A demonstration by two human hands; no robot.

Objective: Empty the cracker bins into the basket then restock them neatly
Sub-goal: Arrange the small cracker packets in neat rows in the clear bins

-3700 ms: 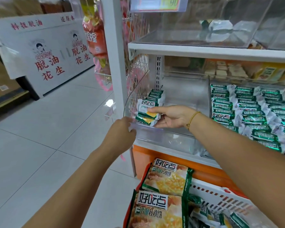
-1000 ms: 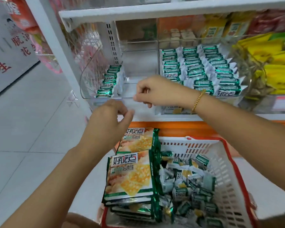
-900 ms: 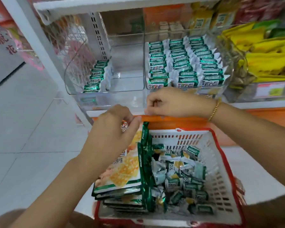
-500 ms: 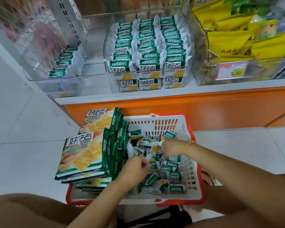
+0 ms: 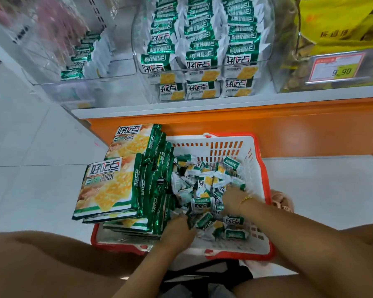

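Note:
A white basket with a red rim (image 5: 257,168) stands on the floor below the shelf. Loose small green-and-white cracker packets (image 5: 202,183) fill its right half, and large cracker packs (image 5: 108,186) are stacked on its left side. My left hand (image 5: 177,233) and my right hand (image 5: 233,198) are both sunk into the loose packets, fingertips hidden among them. On the shelf, the left clear bin (image 5: 119,67) holds a single row of packets (image 5: 80,59) along its left wall. The middle bin (image 5: 265,67) holds three neat rows.
To the right is a bin of yellow bags (image 5: 342,29) with a price tag (image 5: 336,67). The orange shelf base (image 5: 278,127) runs just behind the basket. My knees frame the bottom of the view, and white tiled floor (image 5: 30,158) lies to the left.
My hands left the left bin's front edge and dropped into the basket. My view tilted down from the shelf onto the basket. Both hands now sit deeper in the loose packets.

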